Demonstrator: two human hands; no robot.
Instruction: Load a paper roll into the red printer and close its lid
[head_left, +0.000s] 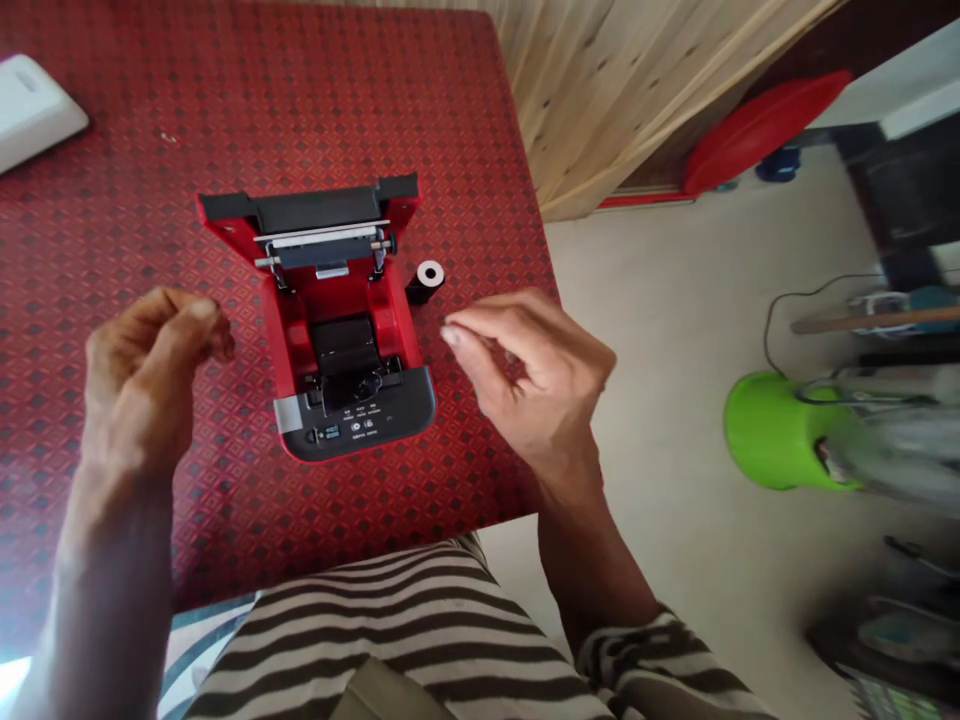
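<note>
A red and black printer (352, 410) stands on the table with its lid (322, 215) raised, showing a roller and metal bar under the lid. Inside the open bay lies a dark, glossy piece (346, 345). To the left of the printer, apart from it, my left hand (154, 370) is closed, thumb pressed against curled fingers. On the other side my right hand (536, 370) hovers in a pinch, thumb and index tips together, with nothing visible between them. Close to the printer's right wall is a small roll (427, 280) with a dark outside and a white end.
A red patterned table (247, 90) carries everything, its right edge near my right hand. A white device (34, 110) sits at the far left. Beyond the table are a wooden panel (592, 80) and, on the floor, a green bucket (765, 430).
</note>
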